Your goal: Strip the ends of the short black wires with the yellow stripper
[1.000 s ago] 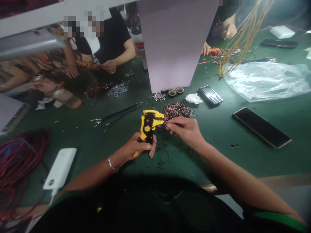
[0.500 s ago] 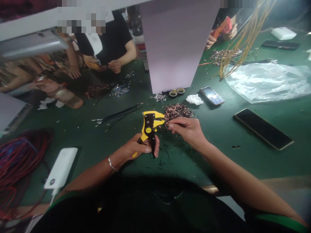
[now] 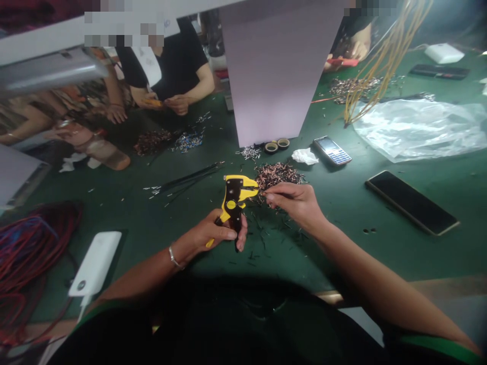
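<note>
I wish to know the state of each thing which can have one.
Yellow-and-black tool: held, handles apart
Left hand: closed around this tool
Right hand: pinched, contents unclear
Copper-coloured pieces: heaped
Smartphone: lying flat, screen dark
Keypad phone: lying face up
White power bank: cable plugged in
Wire bundle: coiled
Tissue: crumpled
Plastic bag: spread out, wrinkled
</note>
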`<state>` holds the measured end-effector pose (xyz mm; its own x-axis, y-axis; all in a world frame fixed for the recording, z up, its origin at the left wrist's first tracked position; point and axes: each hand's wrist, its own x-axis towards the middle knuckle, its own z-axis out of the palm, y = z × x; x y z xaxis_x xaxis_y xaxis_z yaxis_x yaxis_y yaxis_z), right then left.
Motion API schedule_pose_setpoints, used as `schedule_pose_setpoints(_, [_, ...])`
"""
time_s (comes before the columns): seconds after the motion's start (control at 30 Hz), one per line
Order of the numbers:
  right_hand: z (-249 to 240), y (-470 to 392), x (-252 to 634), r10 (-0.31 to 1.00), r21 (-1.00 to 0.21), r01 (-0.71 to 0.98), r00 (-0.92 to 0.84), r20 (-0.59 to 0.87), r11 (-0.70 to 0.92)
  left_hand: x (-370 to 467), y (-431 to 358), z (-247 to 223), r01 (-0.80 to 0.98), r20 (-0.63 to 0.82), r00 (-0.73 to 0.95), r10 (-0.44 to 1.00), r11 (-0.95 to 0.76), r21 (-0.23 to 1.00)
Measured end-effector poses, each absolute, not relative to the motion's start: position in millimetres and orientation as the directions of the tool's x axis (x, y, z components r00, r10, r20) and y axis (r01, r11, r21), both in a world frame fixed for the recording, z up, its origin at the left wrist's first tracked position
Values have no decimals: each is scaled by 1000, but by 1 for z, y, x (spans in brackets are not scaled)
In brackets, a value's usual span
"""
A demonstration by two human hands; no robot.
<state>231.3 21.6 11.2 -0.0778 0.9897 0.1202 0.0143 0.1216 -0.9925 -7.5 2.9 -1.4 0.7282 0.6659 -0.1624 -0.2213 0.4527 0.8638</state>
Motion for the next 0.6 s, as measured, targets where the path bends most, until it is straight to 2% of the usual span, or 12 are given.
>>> schedule_pose_setpoints(0.6, [9, 24, 233, 984, -989, -44, -101, 148, 144, -4, 0, 4, -266, -179, 730, 659, 515, 815])
